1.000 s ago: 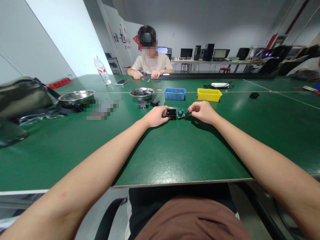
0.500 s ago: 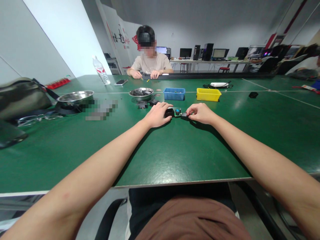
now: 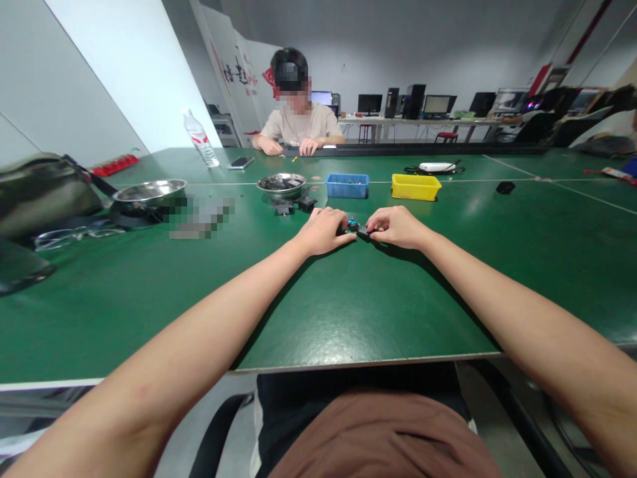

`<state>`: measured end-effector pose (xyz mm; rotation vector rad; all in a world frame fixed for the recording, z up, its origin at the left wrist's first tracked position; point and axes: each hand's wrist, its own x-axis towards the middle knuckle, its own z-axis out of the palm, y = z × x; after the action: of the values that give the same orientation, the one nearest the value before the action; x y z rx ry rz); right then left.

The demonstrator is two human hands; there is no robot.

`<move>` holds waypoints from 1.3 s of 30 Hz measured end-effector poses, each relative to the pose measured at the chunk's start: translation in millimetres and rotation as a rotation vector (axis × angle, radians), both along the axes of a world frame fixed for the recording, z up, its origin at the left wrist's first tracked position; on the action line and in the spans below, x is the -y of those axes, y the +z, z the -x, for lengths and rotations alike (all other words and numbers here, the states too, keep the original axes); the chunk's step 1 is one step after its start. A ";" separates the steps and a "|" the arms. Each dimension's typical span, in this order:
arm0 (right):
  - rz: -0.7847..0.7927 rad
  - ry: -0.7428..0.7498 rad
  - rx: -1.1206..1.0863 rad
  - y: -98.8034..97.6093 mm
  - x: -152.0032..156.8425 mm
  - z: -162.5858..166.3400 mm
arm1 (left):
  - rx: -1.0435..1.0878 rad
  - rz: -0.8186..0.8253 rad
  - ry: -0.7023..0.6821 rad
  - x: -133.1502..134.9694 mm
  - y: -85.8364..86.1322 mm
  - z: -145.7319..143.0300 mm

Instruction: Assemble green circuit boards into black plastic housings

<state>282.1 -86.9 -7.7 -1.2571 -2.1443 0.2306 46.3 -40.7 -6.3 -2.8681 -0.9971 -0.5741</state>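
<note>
My left hand is closed around a small green circuit board with blue parts on it and a black housing, now mostly hidden by the fingers. Close on its right, my right hand pinches a small flat black piece, its near end by the board. Whether the piece touches the board I cannot tell. Both hands rest low over the green table. Just beyond my left hand lie black plastic parts.
Behind the hands stand a steel bowl holding dark parts, a blue bin and a yellow bin. Another steel bowl, glasses and a bag are at left. A co-worker sits opposite.
My left hand has shifted right, toward my right hand, and its fingers now cover the black housing and part of the board. The black piece in my right hand has tilted slightly.
</note>
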 end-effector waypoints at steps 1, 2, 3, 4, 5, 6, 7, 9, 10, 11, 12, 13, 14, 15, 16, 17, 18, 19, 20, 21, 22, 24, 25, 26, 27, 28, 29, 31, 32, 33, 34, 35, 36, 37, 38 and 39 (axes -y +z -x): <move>0.004 0.005 -0.003 -0.1 0.3 0.6 | 0.009 0.002 0.010 0.0 -0.7 -0.5; 0.008 0.010 -0.009 -0.2 0.6 1.1 | 0.021 0.009 0.021 -0.1 -1.5 -0.9; 0.012 0.014 -0.017 -0.2 0.9 1.7 | 0.038 0.019 0.031 -0.4 -2.2 -1.3; 0.013 0.012 -0.025 -0.3 1.1 2.1 | 0.056 0.031 0.038 -0.9 -2.9 -1.6; 0.009 0.004 -0.030 -0.3 1.1 2.4 | 0.071 0.044 0.042 -1.3 -3.4 -1.8; 0.000 -0.009 -0.032 -0.2 1.1 2.4 | 0.079 0.056 0.042 -1.7 -3.7 -1.9; -0.014 -0.024 -0.031 -0.1 0.9 2.3 | 0.081 0.065 0.037 -2.0 -3.8 -2.0; -0.044 -0.050 -0.028 0.3 0.3 1.4 | 0.073 0.080 0.023 -2.1 -3.5 -2.0; -0.058 -0.057 -0.027 0.6 0.0 0.7 | 0.070 0.085 0.016 -1.9 -3.1 -1.9; -0.070 -0.061 -0.025 0.9 -0.4 0.1 | 0.070 0.089 0.012 -1.7 -2.7 -1.8; -0.080 -0.064 -0.023 1.4 -0.6 -0.4 | 0.071 0.091 0.010 -1.4 -2.3 -1.7; -0.090 -0.065 -0.019 2.0 -0.7 -0.8 | 0.072 0.092 0.010 -1.2 -2.0 -1.6; -0.099 -0.065 -0.016 2.7 -0.6 -1.1 | 0.072 0.092 0.009 -0.9 -1.7 -1.4; -0.110 -0.063 -0.013 3.6 -0.5 -1.1 | 0.072 0.090 0.009 -0.8 -1.5 -1.3; -0.121 -0.060 -0.012 4.5 -0.1 -1.1 | 0.072 0.088 0.009 -0.6 -1.3 -1.1; -0.134 -0.057 -0.012 5.5 0.3 -0.9 | 0.074 0.088 0.009 -0.5 -1.1 -0.9; -0.146 -0.053 -0.013 6.3 0.8 -0.5 | 0.076 0.089 0.009 -0.4 -0.9 -0.8; -0.156 -0.048 -0.014 7.0 1.2 -0.1 | 0.078 0.091 0.011 -0.2 -0.6 -0.6; -0.161 -0.042 -0.013 7.4 1.7 0.5 | 0.078 0.093 0.012 0.1 -0.3 -0.6; -0.163 -0.036 -0.010 7.5 2.0 1.1 | 0.077 0.095 0.014 0.4 0.0 -0.5; -0.162 -0.029 -0.005 7.4 2.3 1.6 | 0.075 0.097 0.017 0.7 0.3 -0.6; -0.153 -0.016 0.010 6.8 2.5 2.7 | 0.068 0.094 0.022 1.4 0.8 -0.9; -0.150 -0.011 0.016 6.5 2.6 3.0 | 0.065 0.089 0.023 1.6 0.9 -1.0; -0.147 -0.007 0.018 6.3 2.7 3.3 | 0.060 0.084 0.022 1.6 0.8 -1.1; -0.146 -0.002 0.018 6.2 2.8 3.6 | 0.054 0.076 0.019 1.6 0.7 -1.2; -0.146 0.002 0.015 6.2 3.0 3.8 | 0.049 0.068 0.014 1.4 0.5 -1.2; -0.146 0.007 0.011 6.2 3.2 4.2 | 0.045 0.061 0.009 1.0 0.2 -1.0; -0.144 0.012 0.003 6.3 3.7 5.3 | 0.043 0.051 -0.001 0.0 -0.5 -0.5; -0.141 0.013 0.001 6.3 4.0 6.2 | 0.045 0.048 -0.004 -0.5 -0.9 -0.2; -0.137 0.012 0.001 6.2 4.3 7.2 | 0.046 0.046 -0.006 -1.1 -1.2 0.1; -0.134 0.012 0.003 6.0 4.6 8.3 | 0.047 0.046 -0.006 -1.8 -1.6 0.3; -0.130 0.013 0.008 5.7 4.9 9.5 | 0.047 0.045 -0.007 -2.4 -1.9 0.5; -0.125 0.015 0.015 5.3 5.1 10.6 | 0.049 0.044 -0.009 -3.0 -2.3 0.6; -0.122 0.018 0.024 4.9 5.3 11.6 | 0.052 0.043 -0.012 -3.6 -2.7 0.6; -0.119 0.021 0.034 4.3 5.4 12.5 | 0.057 0.041 -0.016 -4.3 -3.2 0.6; -0.116 0.023 0.042 3.7 5.5 13.2 | 0.062 0.040 -0.022 -5.0 -3.7 0.6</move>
<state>268.9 -92.4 -4.0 -1.1815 -2.1757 0.0888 45.7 -35.7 -10.1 -2.9164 -0.9977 -0.6560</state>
